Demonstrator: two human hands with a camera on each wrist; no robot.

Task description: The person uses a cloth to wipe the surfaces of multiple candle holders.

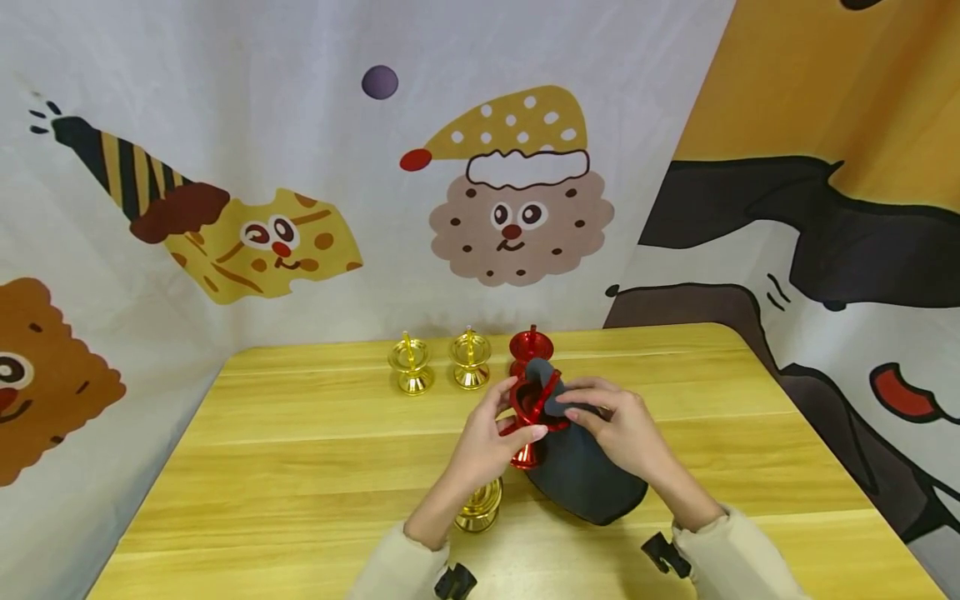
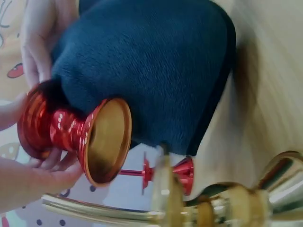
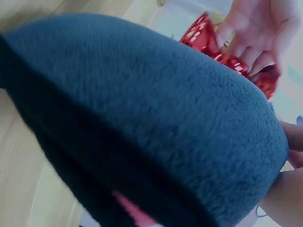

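Observation:
My left hand [image 1: 487, 437] holds a red metallic candle holder [image 1: 528, 455] with a spike in its cup, raised over the table. In the left wrist view the holder's hollow base [image 2: 106, 142] looks golden inside. The right hand [image 1: 622, 421] pinches a dark blue-grey cloth [image 1: 588, 479] at the holder's cup, beside the spike. Below that hand the cloth hangs down and covers part of the holder. It fills most of the right wrist view, where the holder [image 3: 201, 38] shows behind its edge. Next to my left forearm stands a gold candle holder [image 1: 477, 510].
Toward the back of the wooden table [image 1: 300, 450] stand two gold candle holders [image 1: 413, 382] and another red one [image 1: 530, 343], in a row. A cartoon-printed curtain [image 1: 300, 100] hangs behind the table's far edge.

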